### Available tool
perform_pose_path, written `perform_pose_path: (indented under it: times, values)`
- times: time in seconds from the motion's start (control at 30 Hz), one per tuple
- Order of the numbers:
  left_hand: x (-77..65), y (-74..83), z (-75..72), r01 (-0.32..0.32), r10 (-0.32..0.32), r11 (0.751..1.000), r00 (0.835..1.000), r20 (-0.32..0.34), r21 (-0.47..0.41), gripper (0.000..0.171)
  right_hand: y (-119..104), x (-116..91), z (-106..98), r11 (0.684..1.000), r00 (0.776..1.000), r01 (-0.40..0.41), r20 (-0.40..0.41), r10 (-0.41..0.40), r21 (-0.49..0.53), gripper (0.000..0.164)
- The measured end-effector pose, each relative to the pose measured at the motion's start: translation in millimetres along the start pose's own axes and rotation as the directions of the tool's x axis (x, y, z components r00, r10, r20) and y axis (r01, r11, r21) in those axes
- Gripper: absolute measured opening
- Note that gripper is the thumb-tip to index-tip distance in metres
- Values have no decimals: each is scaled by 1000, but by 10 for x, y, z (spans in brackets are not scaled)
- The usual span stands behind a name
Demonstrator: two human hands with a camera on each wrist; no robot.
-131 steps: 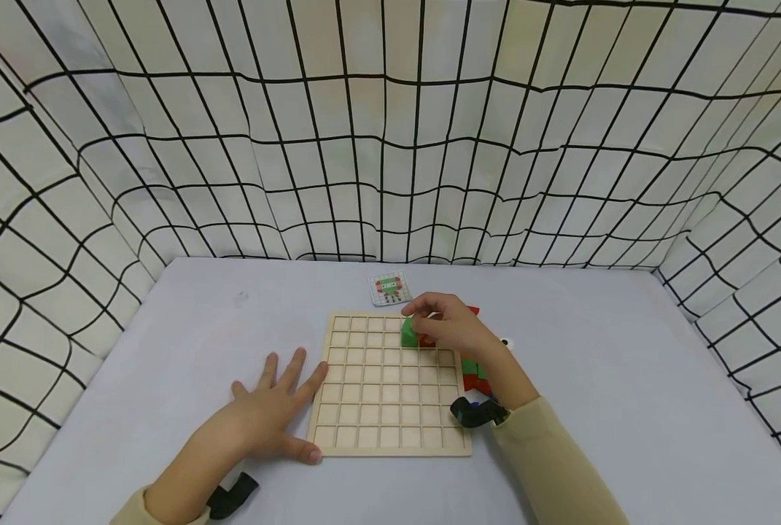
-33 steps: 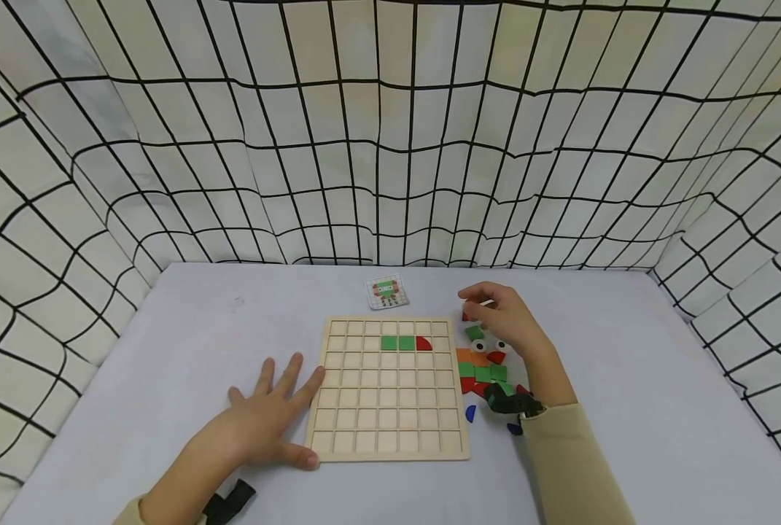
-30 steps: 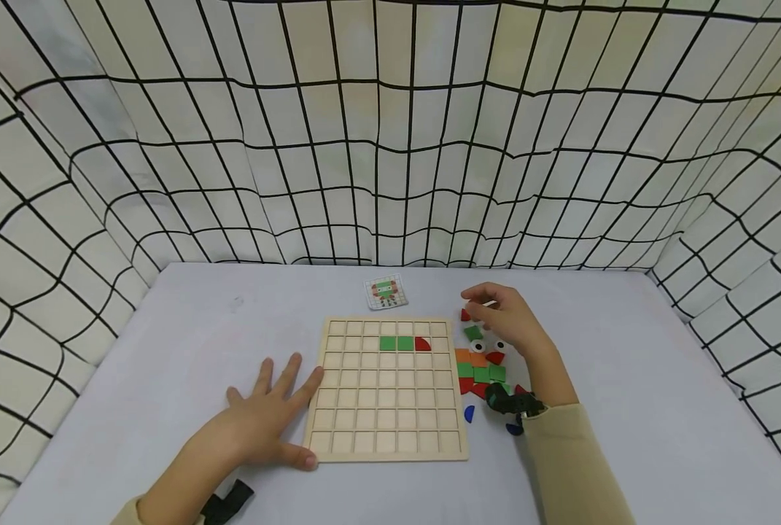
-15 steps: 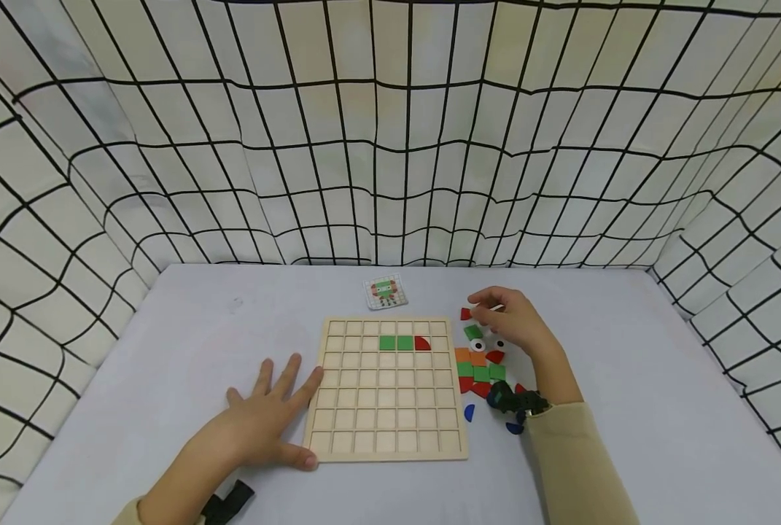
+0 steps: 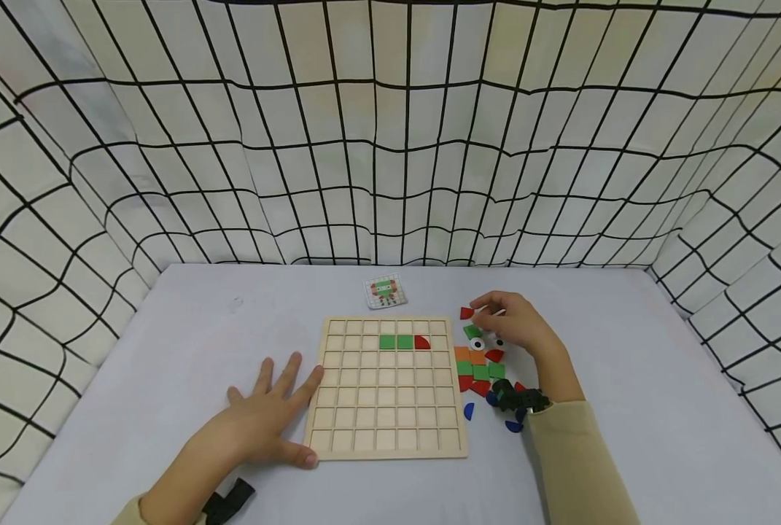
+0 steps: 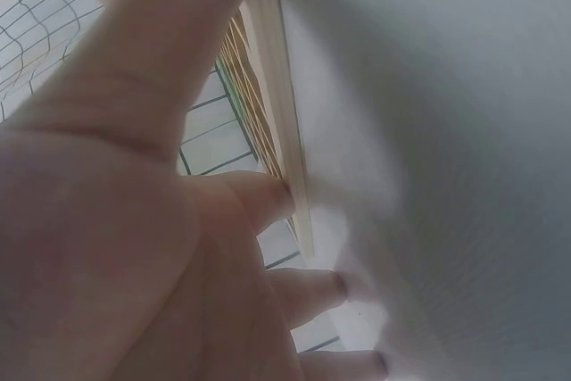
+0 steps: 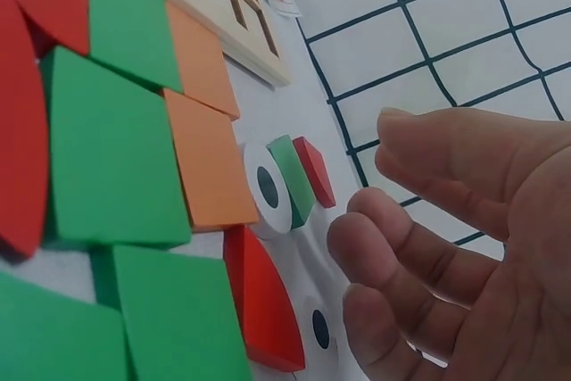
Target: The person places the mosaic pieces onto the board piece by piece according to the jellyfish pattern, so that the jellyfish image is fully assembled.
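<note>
My left hand (image 5: 259,419) lies spread at the left side of the wooden grid board (image 5: 357,419), with index finger and thumb at its edge. In the board's second row from the back sit two green squares (image 5: 396,342) and a red quarter-round piece (image 5: 421,342). My right hand (image 5: 515,317) hovers over the loose pieces to the right of the board, fingers loosely bent and nothing between them in the right wrist view. Nearest its fingertips are a red piece (image 5: 467,313) and a green piece (image 5: 472,332). White eye discs (image 7: 268,186) lie below the hand.
Orange squares (image 5: 470,356), green squares (image 5: 480,372), red pieces (image 5: 480,389) and blue half-rounds (image 5: 469,412) lie along the board's right side. A pattern card (image 5: 385,292) rests behind the board. Black netting (image 5: 390,193) stands behind and beside the white table (image 5: 626,350).
A second green square and the red quarter-round now show in the board. My right hand moved from the board to the loose pieces, then drifted slightly right. The left hand stays put.
</note>
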State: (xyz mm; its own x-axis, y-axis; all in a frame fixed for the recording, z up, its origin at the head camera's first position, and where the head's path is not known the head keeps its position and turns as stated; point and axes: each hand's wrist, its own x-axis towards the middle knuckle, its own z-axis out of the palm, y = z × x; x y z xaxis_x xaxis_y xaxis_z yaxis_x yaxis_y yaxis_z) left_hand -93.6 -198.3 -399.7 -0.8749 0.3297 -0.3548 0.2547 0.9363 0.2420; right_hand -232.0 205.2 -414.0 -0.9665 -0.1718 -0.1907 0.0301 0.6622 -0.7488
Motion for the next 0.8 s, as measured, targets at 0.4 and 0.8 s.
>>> perform_pose_path:
  times: [0.4,0.8]
  values:
    - [-20,10,-18,1,-1,1000,1000,1,-4,128,-40,-32,13,999,999,-1,39,2,-39,31]
    - [12,11,-18,13,-13,1000,1000,15,2,129,-63,1,66,997,998,-42,42,45,-65,35]
